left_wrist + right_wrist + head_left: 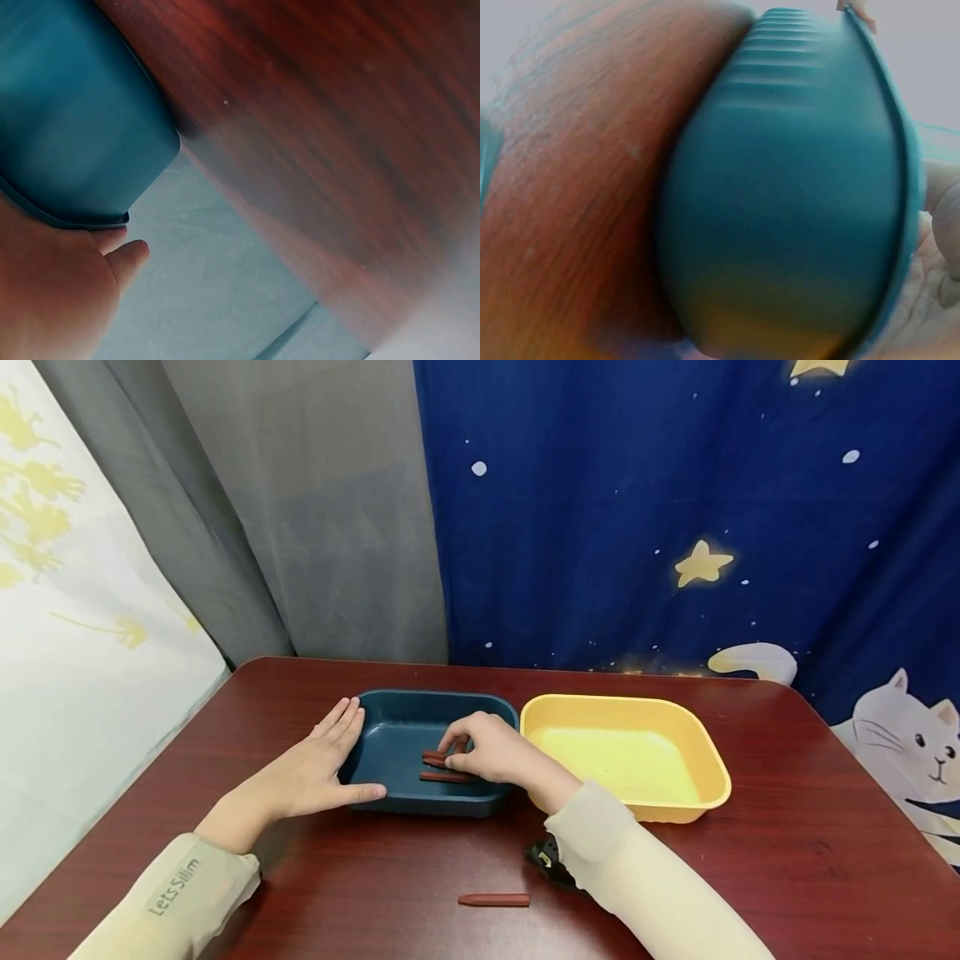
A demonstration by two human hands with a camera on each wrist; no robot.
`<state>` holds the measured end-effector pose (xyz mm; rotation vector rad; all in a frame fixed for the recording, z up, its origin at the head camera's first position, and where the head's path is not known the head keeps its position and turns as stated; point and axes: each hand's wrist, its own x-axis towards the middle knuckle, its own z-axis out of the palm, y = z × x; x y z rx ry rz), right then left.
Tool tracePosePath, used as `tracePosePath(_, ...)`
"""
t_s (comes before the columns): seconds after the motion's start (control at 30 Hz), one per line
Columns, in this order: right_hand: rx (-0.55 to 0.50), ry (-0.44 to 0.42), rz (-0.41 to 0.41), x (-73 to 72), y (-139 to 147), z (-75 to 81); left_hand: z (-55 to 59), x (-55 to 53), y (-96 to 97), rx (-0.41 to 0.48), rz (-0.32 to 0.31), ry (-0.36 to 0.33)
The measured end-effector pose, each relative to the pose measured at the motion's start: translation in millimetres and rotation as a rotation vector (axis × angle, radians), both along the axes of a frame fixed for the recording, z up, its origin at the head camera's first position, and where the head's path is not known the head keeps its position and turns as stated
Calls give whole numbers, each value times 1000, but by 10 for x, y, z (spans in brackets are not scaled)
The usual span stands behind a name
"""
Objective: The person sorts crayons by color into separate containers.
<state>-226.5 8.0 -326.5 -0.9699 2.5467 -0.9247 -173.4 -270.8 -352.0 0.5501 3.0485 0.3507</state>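
A dark blue plastic tray [390,710] stands on the table, with several reddish-brown sticks [444,777] inside it. My right hand [491,750] reaches in over the tray's right part, thumb and fingers pinching a reddish-brown stick [432,757]; its far end is hidden by the hand. In the right wrist view, the hand [945,232] is partly visible beyond the tray's wall [787,172]. Fingers extended, my left hand [322,772] rests against the tray's left end; the left wrist view shows that hand [56,289] at the rim. One tapered reddish-brown stick [493,900] lies on the table in front.
A yellow tray [708,760] sits right beside the blue one, with my right forearm crossing its near left corner. A small black object [546,858] lies partly hidden under the right sleeve. Behind the dark red table [360,893] hang grey and blue curtains [600,527].
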Motion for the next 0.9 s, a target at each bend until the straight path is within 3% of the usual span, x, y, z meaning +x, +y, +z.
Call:
tracePosePath(0.33,-88,24,12,91,254,132,-2,-7,-7,5,5,-9)
tracePosePath(0.63,-117,91,52,207,526,123,-13,-5,-13,-2,5,-4)
tracePosePath(0.9,-119,128,34,365,706,152,-18,12,-3,5,1,3)
